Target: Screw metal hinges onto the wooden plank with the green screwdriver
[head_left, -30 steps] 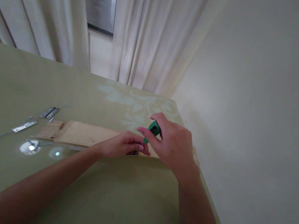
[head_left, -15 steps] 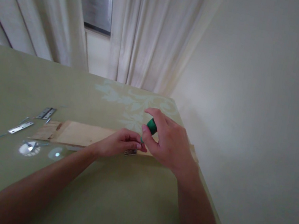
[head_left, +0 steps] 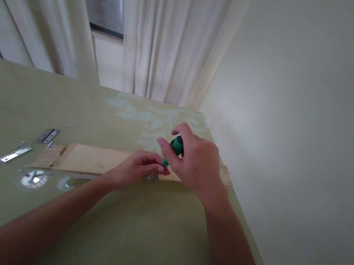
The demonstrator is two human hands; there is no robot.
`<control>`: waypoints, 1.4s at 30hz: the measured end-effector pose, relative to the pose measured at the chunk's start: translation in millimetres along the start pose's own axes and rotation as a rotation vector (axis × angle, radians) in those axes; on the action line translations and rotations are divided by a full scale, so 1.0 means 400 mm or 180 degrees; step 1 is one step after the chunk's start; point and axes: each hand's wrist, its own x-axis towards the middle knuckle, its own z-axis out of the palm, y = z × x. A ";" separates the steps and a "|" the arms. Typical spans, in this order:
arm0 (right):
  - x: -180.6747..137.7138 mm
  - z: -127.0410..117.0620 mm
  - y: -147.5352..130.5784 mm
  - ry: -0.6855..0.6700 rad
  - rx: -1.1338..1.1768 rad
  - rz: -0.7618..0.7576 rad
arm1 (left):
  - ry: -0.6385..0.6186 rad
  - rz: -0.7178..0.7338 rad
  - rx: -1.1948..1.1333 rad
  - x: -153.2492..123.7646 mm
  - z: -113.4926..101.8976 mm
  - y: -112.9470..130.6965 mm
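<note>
A wooden board lies across the table, with a metal hinge at its near edge. Over the hinge, my left hand rests on the board, its fingertips pinched together; whatever they hold is hidden. My right hand is curled round a screwdriver with a green and black handle, thumb along its left side and index finger bent above it. The handle leans down to the left hand's fingertips. The screwdriver's tip is out of sight.
On the table, left of the board, lie a second hinge and a bright metal strip with thin rods by it. Light glares off the tabletop near there. Curtains hang behind the table; a wall stands to the right.
My right thumb has stretched out further left along the screwdriver handle, and the grip has shifted. My left hand stays at the hinge. The whole view has shifted slightly.
</note>
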 end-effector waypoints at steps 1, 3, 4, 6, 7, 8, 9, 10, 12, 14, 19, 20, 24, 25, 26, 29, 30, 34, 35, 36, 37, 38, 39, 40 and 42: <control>-0.001 -0.002 -0.003 -0.0052 0.0083 -0.0015 | 0.0116 -0.0001 -0.0017 0.002 0.003 -0.001; -0.002 -0.004 -0.008 -0.0140 0.0232 -0.0054 | 0.0291 0.0011 -0.0095 0.006 0.011 0.000; -0.003 -0.004 -0.011 -0.0170 0.0279 -0.0072 | 0.0326 0.0021 -0.0144 0.007 0.014 0.002; -0.003 -0.001 -0.015 -0.0182 0.0288 -0.0082 | 0.0277 0.0064 -0.0217 0.006 0.016 0.007; -0.003 0.001 -0.016 -0.0175 0.0259 -0.0070 | 0.0218 0.0091 -0.0210 0.004 0.015 0.009; -0.003 0.003 -0.017 -0.0161 0.0221 -0.0048 | 0.0142 0.0112 -0.0161 0.001 0.013 0.011; -0.003 0.005 -0.017 -0.0143 0.0182 -0.0019 | 0.0056 0.0129 -0.0088 -0.002 0.009 0.012; -0.003 0.007 -0.017 -0.0121 0.0148 0.0016 | -0.0022 0.0144 -0.0015 -0.005 0.004 0.012; -0.003 0.008 -0.017 -0.0069 0.0118 0.0069 | -0.0116 0.0147 0.0088 -0.009 -0.003 0.009; -0.003 0.009 -0.018 -0.0029 0.0130 0.0082 | -0.0063 0.0139 0.0106 -0.009 -0.004 0.006; -0.004 0.011 -0.026 -0.0103 0.0104 0.0010 | 0.0347 0.0135 -0.0042 0.002 0.011 0.010; -0.003 0.012 -0.027 -0.0121 0.0088 -0.0002 | 0.0355 0.0150 -0.0089 0.003 0.012 0.012; -0.003 0.016 -0.024 -0.0055 0.0013 0.0053 | 0.0071 0.0194 -0.0092 -0.004 0.005 0.014; -0.003 0.017 -0.023 -0.0021 -0.0009 0.0088 | 0.0026 0.0194 -0.0032 -0.007 0.002 0.011; -0.003 0.018 -0.022 0.0004 -0.0020 0.0119 | 0.0037 0.0206 0.0035 -0.009 0.000 0.009; -0.004 0.018 -0.023 0.0021 0.0039 0.0122 | 0.0218 0.0247 0.0143 -0.007 0.001 0.003; -0.005 0.017 -0.025 0.0014 0.0071 0.0105 | 0.0274 0.0252 0.0110 -0.005 0.003 0.003; -0.007 0.016 -0.030 -0.0017 0.0130 0.0050 | 0.0404 0.0252 -0.0137 0.002 0.012 0.011; -0.008 0.016 -0.031 -0.0017 0.0136 0.0047 | 0.0392 0.0255 -0.0164 0.002 0.012 0.013; -0.007 0.017 -0.030 -0.0018 0.0145 0.0052 | 0.0342 0.0254 -0.0164 0.000 0.011 0.013; -0.007 0.017 -0.030 -0.0014 0.0152 0.0069 | 0.0277 0.0250 -0.0142 -0.002 0.009 0.012; -0.007 0.017 -0.029 -0.0008 0.0154 0.0091 | 0.0210 0.0243 -0.0101 -0.004 0.007 0.010; -0.006 0.017 -0.028 -0.0004 0.0154 0.0114 | 0.0165 0.0237 -0.0050 -0.006 0.005 0.008; -0.006 0.018 -0.028 -0.0001 0.0155 0.0136 | 0.0143 0.0236 0.0007 -0.008 0.003 0.005; -0.007 0.018 -0.029 0.0002 0.0156 0.0150 | 0.0195 0.0265 0.0083 -0.008 0.002 0.002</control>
